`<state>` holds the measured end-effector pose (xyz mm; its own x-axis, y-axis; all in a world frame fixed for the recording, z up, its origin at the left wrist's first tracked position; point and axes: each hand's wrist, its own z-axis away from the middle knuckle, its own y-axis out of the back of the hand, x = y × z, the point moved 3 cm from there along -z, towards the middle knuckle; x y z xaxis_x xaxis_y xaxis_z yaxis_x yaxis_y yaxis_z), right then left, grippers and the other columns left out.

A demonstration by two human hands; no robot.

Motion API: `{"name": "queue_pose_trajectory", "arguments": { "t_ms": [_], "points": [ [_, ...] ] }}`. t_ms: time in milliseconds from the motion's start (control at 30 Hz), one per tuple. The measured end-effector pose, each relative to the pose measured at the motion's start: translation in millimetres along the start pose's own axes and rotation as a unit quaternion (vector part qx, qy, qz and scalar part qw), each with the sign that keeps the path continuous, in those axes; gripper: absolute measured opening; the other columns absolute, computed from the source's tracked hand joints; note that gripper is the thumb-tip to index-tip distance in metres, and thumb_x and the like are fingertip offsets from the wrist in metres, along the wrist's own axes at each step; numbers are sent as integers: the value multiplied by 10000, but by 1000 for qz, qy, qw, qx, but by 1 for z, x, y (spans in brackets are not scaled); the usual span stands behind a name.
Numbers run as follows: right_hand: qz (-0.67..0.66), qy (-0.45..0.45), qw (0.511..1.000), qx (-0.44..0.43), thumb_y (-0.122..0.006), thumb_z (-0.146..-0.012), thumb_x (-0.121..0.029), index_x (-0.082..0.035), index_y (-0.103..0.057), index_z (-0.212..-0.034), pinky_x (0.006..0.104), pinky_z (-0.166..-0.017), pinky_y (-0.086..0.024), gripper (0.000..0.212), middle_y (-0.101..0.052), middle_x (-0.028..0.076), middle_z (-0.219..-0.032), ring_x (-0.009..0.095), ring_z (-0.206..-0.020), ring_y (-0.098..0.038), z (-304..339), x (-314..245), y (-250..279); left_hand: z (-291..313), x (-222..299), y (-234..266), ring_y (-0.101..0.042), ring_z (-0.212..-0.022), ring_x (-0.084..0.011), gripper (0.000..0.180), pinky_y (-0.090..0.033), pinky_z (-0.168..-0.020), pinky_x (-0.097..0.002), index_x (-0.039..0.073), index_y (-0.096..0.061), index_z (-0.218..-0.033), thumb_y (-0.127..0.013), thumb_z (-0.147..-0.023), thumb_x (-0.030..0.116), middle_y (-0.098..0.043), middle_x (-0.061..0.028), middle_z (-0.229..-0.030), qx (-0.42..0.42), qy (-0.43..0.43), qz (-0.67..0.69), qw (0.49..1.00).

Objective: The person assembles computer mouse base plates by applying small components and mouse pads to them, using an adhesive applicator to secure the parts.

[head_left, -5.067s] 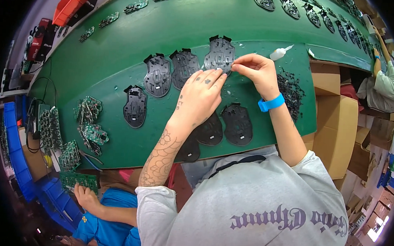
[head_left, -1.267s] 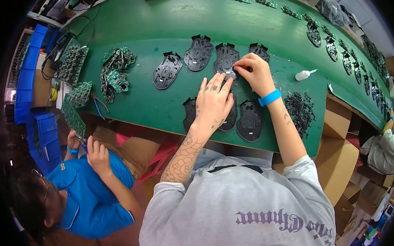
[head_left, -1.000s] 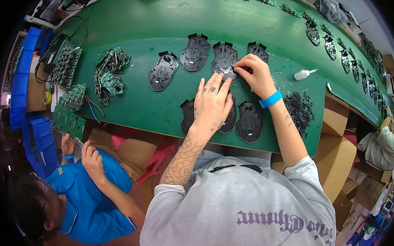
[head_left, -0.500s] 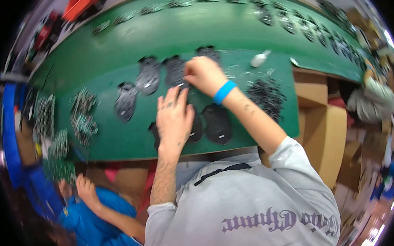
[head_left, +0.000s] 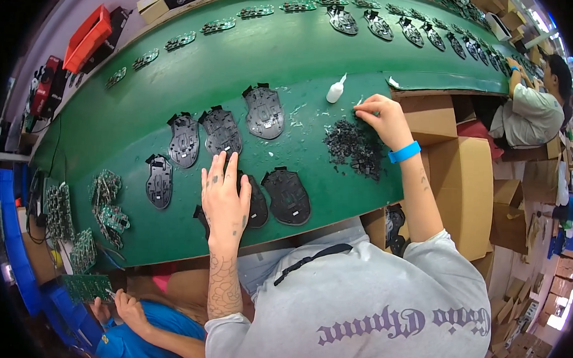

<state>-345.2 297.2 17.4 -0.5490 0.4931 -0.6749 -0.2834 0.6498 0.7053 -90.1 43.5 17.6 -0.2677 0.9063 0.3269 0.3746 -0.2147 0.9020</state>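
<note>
My left hand (head_left: 226,198) lies flat with fingers stretched out. Its fingertips rest at the lower end of a black computer mouse base (head_left: 220,130), and the palm partly hides other black shells beneath it. My right hand (head_left: 386,123), with a blue wristband, is pinched closed above a heap of small black parts (head_left: 354,150); whatever is between its fingertips is too small to make out. Around my left hand lie more mouse bases, one (head_left: 184,140) to its upper left and another (head_left: 264,113) to its upper right. A plain black shell (head_left: 287,196) sits near the table edge.
A white squeeze bottle (head_left: 336,89) stands beyond the heap. Circuit boards (head_left: 218,25) line the green table's far side, with boards piled (head_left: 109,208) at left. A co-worker's hands (head_left: 127,310) hold a green board (head_left: 86,288). Cardboard boxes (head_left: 473,195) stand at right.
My right hand has moved right, from over the mouse bases to the heap of small black parts. My left hand stays near the bases. The view has shifted.
</note>
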Motion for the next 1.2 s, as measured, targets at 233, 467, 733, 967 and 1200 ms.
{"name": "queue_pose_trajectory", "arguments": {
  "t_ms": [233, 467, 733, 967, 1200],
  "points": [
    [16, 61, 998, 4, -691, -812, -36, 6, -683, -871, 346, -716, -515, 73, -645, 126, -880, 276, -787, -647, -2, -16, -7, 1, -1, 3, -517, -1244, -345, 418, -347, -1095, -506, 35, -578, -1288, -609, -889, 156, -551, -179, -1337, 3, 1, -8, 1000],
    [-291, -117, 946, -79, -680, -875, -60, 27, -701, -952, 240, -658, -519, 118, -722, 79, -897, 146, -820, -702, 6, -89, -24, -4, -15, 15, -549, -1188, -350, 345, -415, -1034, -431, -28, -613, -1193, -615, -890, 138, -597, -174, -1252, 78, -31, 81, 993],
    [-356, -5, 916, -187, -703, -858, -92, 38, -728, -946, 246, -680, -536, 159, -732, 94, -852, 126, -776, -690, -40, -174, -158, 5, -74, 22, -543, -1202, -378, 390, -371, -1083, -484, -69, -605, -1192, -599, -897, 186, -589, -238, -1245, 90, 80, 17, 993],
    [-110, 145, 974, -134, -717, -807, -117, -42, -746, -908, 317, -709, -512, 129, -660, 91, -848, 218, -769, -638, -52, -188, -214, 11, -68, 18, -591, -1091, -357, 317, -437, -1018, -457, -30, -671, -1126, -612, -882, 164, -607, -191, -1166, 136, 48, 42, 989],
    [-79, 146, 978, -124, -710, -808, -155, -68, -742, -854, 382, -770, -497, 104, -638, 73, -837, 255, -848, -605, -50, -189, -218, 14, -70, 16, -578, -1171, -356, 321, -480, -959, -417, -25, -671, -1139, -601, -876, 147, -619, -202, -1202, 142, 65, 75, 985]
  ]
}}
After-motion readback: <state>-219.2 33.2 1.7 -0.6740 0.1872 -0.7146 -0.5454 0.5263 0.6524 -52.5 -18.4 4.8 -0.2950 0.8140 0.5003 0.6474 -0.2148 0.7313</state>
